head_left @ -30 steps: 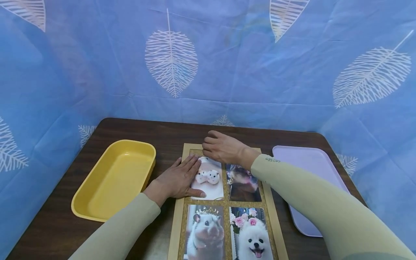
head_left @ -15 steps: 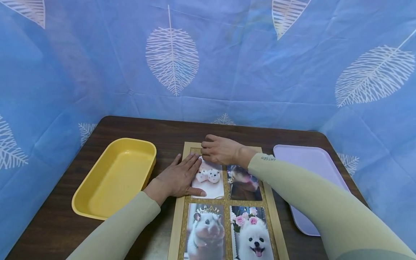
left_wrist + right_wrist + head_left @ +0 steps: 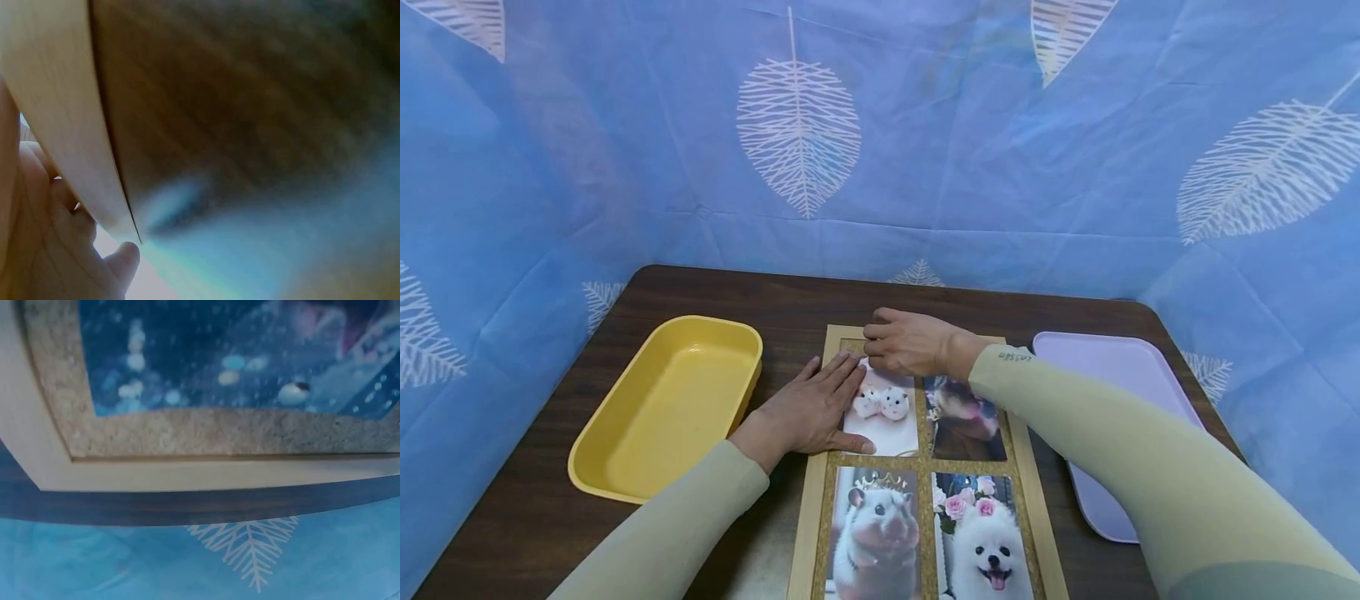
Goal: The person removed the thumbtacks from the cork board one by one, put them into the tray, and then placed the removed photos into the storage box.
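A wood-framed cork board (image 3: 819, 483) lies on the table with several animal photos on it. My left hand (image 3: 812, 408) rests flat, fingers spread, over the left side of the photo of small white hamsters (image 3: 887, 425). At that photo's top edge my right hand (image 3: 917, 343) bends down with curled fingers; its fingertips and anything between them are hidden. Partly under the right wrist is a dark photo (image 3: 966, 429). Nearer lie a crowned hamster photo (image 3: 876, 542) and a white dog photo (image 3: 988, 546). The right wrist view shows a blue photo edge (image 3: 200, 369) on cork (image 3: 187, 434).
A yellow tray (image 3: 662, 417) stands left of the board on the dark wooden table (image 3: 775, 300). To the right lies a flat lilac tray (image 3: 1105, 367), partly behind the right forearm. A blue leaf-patterned cloth (image 3: 925, 150) hangs behind the table.
Early in this span the right hand lowers slightly and its fingers draw closer to the photo's top edge. The left hand stays on the photo. The whole view shifts slightly.
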A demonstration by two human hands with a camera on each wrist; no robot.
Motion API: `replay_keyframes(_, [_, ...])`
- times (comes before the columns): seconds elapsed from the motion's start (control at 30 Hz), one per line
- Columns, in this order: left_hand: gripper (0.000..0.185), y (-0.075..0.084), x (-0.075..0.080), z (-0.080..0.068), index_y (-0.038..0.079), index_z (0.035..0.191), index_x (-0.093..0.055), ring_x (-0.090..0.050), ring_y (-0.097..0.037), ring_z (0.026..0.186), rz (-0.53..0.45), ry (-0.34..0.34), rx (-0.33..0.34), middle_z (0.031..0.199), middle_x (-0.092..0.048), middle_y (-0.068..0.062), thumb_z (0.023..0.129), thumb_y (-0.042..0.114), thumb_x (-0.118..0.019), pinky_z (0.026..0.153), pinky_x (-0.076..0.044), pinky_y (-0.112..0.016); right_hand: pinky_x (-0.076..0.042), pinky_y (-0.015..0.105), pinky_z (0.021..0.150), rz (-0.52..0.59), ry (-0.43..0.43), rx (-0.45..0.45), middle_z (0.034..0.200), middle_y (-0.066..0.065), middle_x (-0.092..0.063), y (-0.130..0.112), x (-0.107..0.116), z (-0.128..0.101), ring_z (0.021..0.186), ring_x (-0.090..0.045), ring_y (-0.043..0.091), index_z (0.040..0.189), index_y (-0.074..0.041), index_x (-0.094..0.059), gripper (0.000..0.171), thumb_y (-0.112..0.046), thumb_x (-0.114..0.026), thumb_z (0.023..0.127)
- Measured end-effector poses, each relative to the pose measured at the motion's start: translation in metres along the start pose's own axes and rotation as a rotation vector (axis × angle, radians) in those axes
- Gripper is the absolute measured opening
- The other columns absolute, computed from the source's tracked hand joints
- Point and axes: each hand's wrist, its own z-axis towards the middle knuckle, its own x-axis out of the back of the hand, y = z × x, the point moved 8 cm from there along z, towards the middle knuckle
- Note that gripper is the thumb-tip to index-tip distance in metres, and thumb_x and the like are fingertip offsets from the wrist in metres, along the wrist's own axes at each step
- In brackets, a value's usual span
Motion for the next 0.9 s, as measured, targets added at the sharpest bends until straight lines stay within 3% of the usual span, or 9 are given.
replay_keyframes(0.37, [0.119, 0.0, 0.0, 0.002, 0.012, 0.171, -0.011, -0.001, -0.025, 0.165, 0.006, -0.002, -0.005, 0.179, -0.004, -0.006, 0.088, 0.093, -0.038, 0.132, -0.014, -0.057, -0.041, 0.048, 0.118, -0.051, -0.013, 0.094, 0.129, -0.006, -0.067, -0.001, -0.002, 0.005, 0.125, -0.055, 0.019, 0.127, -0.025, -0.072, 0.025, -0.031, -0.056, 0.11])
replay_keyframes(0.9, [0.119, -0.001, 0.0, 0.002, 0.014, 0.171, -0.012, -0.002, -0.024, 0.165, 0.006, 0.005, -0.001, 0.179, -0.003, -0.004, 0.087, 0.093, -0.04, 0.132, -0.011, -0.059, -0.044, 0.049, 0.115, 0.032, -0.078, 0.083, 0.135, -0.003, -0.065, 0.005, -0.007, 0.011, 0.129, -0.055, 0.021, 0.133, -0.023, -0.067, 0.03, -0.031, -0.046, 0.113])
